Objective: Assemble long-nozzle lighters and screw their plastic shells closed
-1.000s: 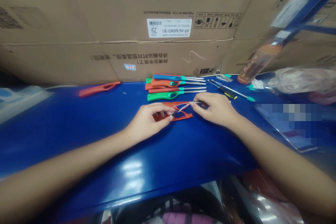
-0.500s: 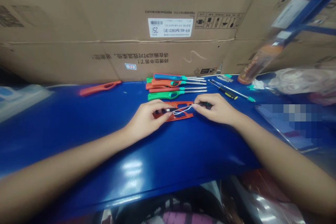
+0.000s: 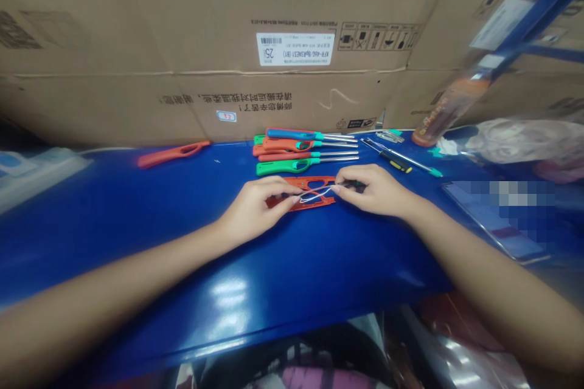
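Observation:
Two orange-red lighter casing halves (image 3: 319, 202) lie open side by side on the blue table, partly under my left hand. My left hand (image 3: 255, 209) is closed, its thumb and forefinger pinching one end of thin wires (image 3: 316, 196) above the casing. My right hand (image 3: 376, 189) pinches the other end at the right tip of the casing. A white strand loops down between the hands. Something dark shows under my right fingers, too covered to name. Just behind is a pile of gas lighters (image 3: 285, 166) in green, orange, red and blue, with metal tubes pointing right.
At the back left lies a red lighter handle (image 3: 171, 155). A black-and-yellow screwdriver (image 3: 395, 162) and metal tubes (image 3: 422, 166) lie behind my right hand. Further right are an orange bottle (image 3: 449, 112), plastic bags (image 3: 515, 143) and a phone (image 3: 493, 225). A cardboard box (image 3: 191, 42) walls the back.
Both hands stay almost in place, still pinching the wires. A small white piece that showed at my left fingertips is now covered, and the white loop has shifted slightly.

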Motion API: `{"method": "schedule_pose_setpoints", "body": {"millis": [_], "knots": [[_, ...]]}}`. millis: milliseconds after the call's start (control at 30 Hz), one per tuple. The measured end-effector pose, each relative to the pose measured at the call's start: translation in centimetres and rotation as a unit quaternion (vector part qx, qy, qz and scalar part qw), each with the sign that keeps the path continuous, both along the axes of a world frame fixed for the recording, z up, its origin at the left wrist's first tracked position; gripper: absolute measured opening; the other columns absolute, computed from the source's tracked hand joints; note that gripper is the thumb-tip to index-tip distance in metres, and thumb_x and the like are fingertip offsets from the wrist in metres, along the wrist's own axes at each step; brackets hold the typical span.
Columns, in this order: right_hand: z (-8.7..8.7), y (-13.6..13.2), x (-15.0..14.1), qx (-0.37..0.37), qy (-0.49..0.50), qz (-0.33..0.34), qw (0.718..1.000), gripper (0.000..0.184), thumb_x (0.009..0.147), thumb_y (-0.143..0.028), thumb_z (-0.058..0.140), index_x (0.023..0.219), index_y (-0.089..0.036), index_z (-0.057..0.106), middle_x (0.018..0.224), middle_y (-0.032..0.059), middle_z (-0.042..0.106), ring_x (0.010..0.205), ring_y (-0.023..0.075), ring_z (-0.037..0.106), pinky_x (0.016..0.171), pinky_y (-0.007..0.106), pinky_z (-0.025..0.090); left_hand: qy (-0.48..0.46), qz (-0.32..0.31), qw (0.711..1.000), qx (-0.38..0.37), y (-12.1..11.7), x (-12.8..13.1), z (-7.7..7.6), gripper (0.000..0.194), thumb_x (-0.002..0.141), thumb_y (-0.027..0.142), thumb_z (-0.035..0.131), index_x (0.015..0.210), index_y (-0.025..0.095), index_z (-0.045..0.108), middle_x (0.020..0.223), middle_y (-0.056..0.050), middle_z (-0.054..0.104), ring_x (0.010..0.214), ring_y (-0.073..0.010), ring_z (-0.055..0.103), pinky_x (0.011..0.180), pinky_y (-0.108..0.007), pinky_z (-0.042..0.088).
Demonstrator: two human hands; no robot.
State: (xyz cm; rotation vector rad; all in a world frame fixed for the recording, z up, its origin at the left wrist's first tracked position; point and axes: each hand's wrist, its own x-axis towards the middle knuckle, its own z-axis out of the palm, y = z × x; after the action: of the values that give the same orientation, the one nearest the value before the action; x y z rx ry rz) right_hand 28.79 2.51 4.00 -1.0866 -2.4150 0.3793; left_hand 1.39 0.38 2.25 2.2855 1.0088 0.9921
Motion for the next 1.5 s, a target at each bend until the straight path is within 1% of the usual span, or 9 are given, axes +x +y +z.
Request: {"method": "schedule_pose_setpoints", "body": {"millis": [167, 267, 467, 633, 833, 1067, 1233, 1367, 1500], "knots": [[0.2, -0.2, 0.1, 0.031, -0.021, 0.055, 0.998, 0.019, 0.092, -0.033, 0.058, 0.081, -0.019, 0.064, 0.075, 0.0004, 0.066, 0.067, 0.0129, 0.057, 0.064, 0.025, 0.038, 0.01, -0.018, 1.0, 0.004, 0.6, -0.4, 0.0, 0.018, 0.092, 0.025, 0.066, 0.106, 0.021, 0.078, 0.101, -0.007, 0.077, 0.089, -0.0179, 0.072, 0.081, -0.029, 0.057], [0.1, -0.1, 0.2, 0.024, -0.036, 0.053, 0.998, 0.018, 0.093, -0.033, 0.058, 0.082, -0.019, 0.064, 0.077, 0.0, 0.066, 0.068, 0.0129, 0.057, 0.065, 0.025, 0.039, 0.033, -0.046, 0.998, 0.018, 1.0, -0.7, -0.2, 0.02, 0.092, 0.023, 0.066, 0.108, 0.02, 0.078, 0.099, -0.006, 0.078, 0.089, -0.0179, 0.072, 0.082, -0.029, 0.058], [-0.5, 0.3, 0.3, 0.023, -0.019, 0.036, 0.999, 0.012, 0.09, -0.033, 0.063, 0.091, -0.02, 0.062, 0.087, 0.0018, 0.067, 0.077, 0.0149, 0.061, 0.069, 0.026, 0.043, 0.064, -0.048, 0.992, 0.098, 1.2, -1.1, -0.8, 0.021, 0.094, 0.018, 0.062, 0.11, 0.017, 0.075, 0.105, -0.007, 0.078, 0.094, -0.0193, 0.073, 0.083, -0.03, 0.059], [-0.8, 0.3, 0.4, -0.002, -0.027, 0.055, 0.998, 0.016, 0.094, -0.035, 0.06, 0.091, -0.02, 0.065, 0.089, 0.0029, 0.066, 0.079, 0.0158, 0.061, 0.071, 0.027, 0.044, 0.094, -0.04, 0.981, 0.164, 1.1, -1.3, -0.9, 0.019, 0.096, 0.019, 0.061, 0.109, 0.016, 0.074, 0.1, -0.007, 0.078, 0.09, -0.0198, 0.072, 0.083, -0.033, 0.059], [-0.3, 0.2, 0.6, -0.05, -0.036, 0.094, 0.994, 0.017, 0.097, -0.033, 0.058, 0.094, -0.019, 0.069, 0.094, 0.0057, 0.066, 0.08, 0.017, 0.061, 0.074, 0.03, 0.047, 0.103, -0.07, 0.974, 0.187, 1.3, -1.6, -1.4, 0.018, 0.097, 0.019, 0.059, 0.106, 0.015, 0.075, 0.1, -0.007, 0.078, 0.088, -0.0184, 0.073, 0.081, -0.03, 0.06], [0.2, 0.2, 0.9, -0.063, -0.019, 0.132, 0.989, 0.019, 0.098, -0.025, 0.056, 0.102, -0.018, 0.073, 0.1, 0.0081, 0.069, 0.09, 0.019, 0.065, 0.084, 0.033, 0.051, 0.088, -0.055, 0.976, 0.192, 1.2, -1.5, -1.5, 0.016, 0.096, 0.019, 0.062, 0.103, 0.016, 0.076, 0.097, -0.005, 0.078, 0.088, -0.0168, 0.074, 0.083, -0.027, 0.06], [-0.2, 0.3, 0.9, -0.042, -0.025, 0.124, 0.991, 0.021, 0.097, -0.028, 0.059, 0.105, -0.02, 0.077, 0.099, 0.0072, 0.071, 0.088, 0.0185, 0.067, 0.082, 0.032, 0.051, 0.081, -0.055, 0.976, 0.194, 1.3, -1.6, -1.6, 0.015, 0.095, 0.018, 0.063, 0.102, 0.016, 0.076, 0.096, -0.005, 0.079, 0.086, -0.0164, 0.074, 0.081, -0.027, 0.06], [-0.3, 0.1, 0.7, -0.013, -0.053, 0.093, 0.994, 0.021, 0.097, -0.03, 0.061, 0.105, -0.022, 0.079, 0.093, 0.0053, 0.07, 0.081, 0.0169, 0.065, 0.074, 0.03, 0.049, 0.076, -0.051, 0.976, 0.198, 1.3, -1.6, -1.7, 0.014, 0.095, 0.017, 0.063, 0.101, 0.016, 0.076, 0.096, -0.005, 0.079, 0.085, -0.0163, 0.074, 0.08, -0.028, 0.06], [-0.3, -0.2, 0.4, -0.007, -0.069, 0.068, 0.995, 0.02, 0.096, -0.03, 0.062, 0.106, -0.024, 0.079, 0.092, 0.0042, 0.069, 0.079, 0.016, 0.065, 0.072, 0.028, 0.047, 0.083, -0.045, 0.975, 0.2, 1.2, -1.6, -1.7, 0.014, 0.094, 0.017, 0.063, 0.099, 0.017, 0.076, 0.095, -0.004, 0.079, 0.086, -0.0167, 0.074, 0.081, -0.029, 0.06]]}}
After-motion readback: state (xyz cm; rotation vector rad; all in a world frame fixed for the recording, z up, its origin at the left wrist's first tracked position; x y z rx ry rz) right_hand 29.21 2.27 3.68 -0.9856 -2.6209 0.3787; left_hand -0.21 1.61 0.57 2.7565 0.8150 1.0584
